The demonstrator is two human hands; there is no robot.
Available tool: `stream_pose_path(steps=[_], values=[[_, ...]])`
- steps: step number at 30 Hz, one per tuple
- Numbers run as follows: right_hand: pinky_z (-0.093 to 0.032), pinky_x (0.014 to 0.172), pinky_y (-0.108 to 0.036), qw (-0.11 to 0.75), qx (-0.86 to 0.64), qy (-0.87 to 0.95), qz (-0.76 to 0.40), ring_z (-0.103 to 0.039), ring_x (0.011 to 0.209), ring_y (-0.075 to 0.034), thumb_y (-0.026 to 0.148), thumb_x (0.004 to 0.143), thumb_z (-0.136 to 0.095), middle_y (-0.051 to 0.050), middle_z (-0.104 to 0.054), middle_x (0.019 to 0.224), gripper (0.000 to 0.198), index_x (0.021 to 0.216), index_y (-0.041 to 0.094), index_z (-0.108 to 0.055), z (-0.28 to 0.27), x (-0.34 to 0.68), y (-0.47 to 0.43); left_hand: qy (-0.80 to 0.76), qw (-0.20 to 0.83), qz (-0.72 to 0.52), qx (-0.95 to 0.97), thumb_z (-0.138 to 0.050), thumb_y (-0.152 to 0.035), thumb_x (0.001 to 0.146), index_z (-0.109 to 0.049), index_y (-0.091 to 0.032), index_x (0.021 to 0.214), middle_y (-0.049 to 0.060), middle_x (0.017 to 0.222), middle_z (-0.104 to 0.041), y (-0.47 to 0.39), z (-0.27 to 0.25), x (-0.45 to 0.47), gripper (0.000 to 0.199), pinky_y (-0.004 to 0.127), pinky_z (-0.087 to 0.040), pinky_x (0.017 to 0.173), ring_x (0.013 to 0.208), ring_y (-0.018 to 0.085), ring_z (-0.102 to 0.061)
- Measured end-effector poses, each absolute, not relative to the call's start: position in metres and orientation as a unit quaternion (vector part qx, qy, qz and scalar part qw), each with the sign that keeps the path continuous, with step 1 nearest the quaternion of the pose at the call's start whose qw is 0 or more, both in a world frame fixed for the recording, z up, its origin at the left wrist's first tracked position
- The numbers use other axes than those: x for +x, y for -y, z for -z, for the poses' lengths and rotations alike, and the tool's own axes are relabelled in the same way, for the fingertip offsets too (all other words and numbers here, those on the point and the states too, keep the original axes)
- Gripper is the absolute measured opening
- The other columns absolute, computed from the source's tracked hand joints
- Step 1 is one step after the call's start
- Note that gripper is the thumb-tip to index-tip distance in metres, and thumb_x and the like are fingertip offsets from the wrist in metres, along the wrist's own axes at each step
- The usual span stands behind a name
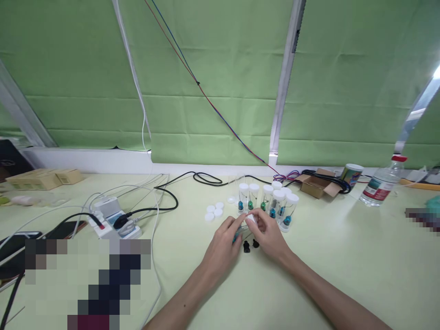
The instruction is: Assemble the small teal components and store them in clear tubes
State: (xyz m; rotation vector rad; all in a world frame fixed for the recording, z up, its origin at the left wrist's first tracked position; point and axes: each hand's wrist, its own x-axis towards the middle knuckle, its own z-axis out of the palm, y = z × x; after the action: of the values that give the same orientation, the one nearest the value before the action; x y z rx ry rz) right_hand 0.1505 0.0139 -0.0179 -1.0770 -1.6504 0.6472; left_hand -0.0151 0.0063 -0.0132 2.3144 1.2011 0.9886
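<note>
My left hand (222, 240) is closed around a clear vial with a blue piece (235, 238) inside; my fingers hide most of it. At the vial's upper end, a white cap (252, 219) sits between the fingertips of my right hand (270, 236). Whether the cap is fully seated cannot be seen. Just below my hands lie two small black parts (246, 246). Behind them stand several capped clear vials (287, 213) holding blue or green pieces with wire leads. Several loose white caps (214, 211) lie left of the vials.
A power strip (118, 222) with tangled cables lies at left. Along the back are a black cable (206, 178), an open cardboard box (318, 183), a can (351, 174) and a red-capped bottle (383, 181). Small cardboard boxes (37, 178) sit at far left.
</note>
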Motion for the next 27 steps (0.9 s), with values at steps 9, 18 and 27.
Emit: stream_pose_path(steps=[9,18,27], values=[[-0.034,0.051,-0.024,0.49,-0.455,0.704,-0.24,-0.041,0.056,-0.012,0.038,0.091,-0.05,0.004,-0.046,0.066,0.019,0.093,0.02,-0.055,0.0173,0.1485,-0.0134,-0.43,0.187,-0.376,0.799,-0.048,-0.01,0.085,-0.043,-0.028,0.138,0.007,0.119,-0.059,-0.0085,0.0214,-0.0138,0.055,0.033,-0.048,0.088,0.103,0.02,-0.057],[-0.036,0.052,-0.024,0.49,-0.435,0.703,-0.275,-0.045,0.055,-0.013,0.039,0.091,-0.05,0.003,-0.052,0.067,0.02,0.097,0.021,-0.054,0.0172,0.1468,-0.0114,-0.434,0.173,-0.374,0.801,-0.046,-0.009,0.085,-0.041,-0.027,0.137,0.007,0.117,-0.058,-0.0083,0.0217,-0.0138,0.056,0.037,-0.049,0.086,0.101,0.02,-0.057],[-0.03,0.046,-0.024,0.511,-0.434,0.679,-0.299,-0.039,0.049,-0.012,0.041,0.093,-0.048,0.006,-0.04,0.061,0.021,0.098,0.022,-0.054,0.0152,0.1464,-0.0086,-0.441,0.096,-0.387,0.804,-0.052,-0.01,0.083,-0.046,-0.025,0.132,0.006,0.112,-0.058,-0.0105,0.02,-0.0123,0.052,0.036,-0.048,0.086,0.105,0.022,-0.056]])
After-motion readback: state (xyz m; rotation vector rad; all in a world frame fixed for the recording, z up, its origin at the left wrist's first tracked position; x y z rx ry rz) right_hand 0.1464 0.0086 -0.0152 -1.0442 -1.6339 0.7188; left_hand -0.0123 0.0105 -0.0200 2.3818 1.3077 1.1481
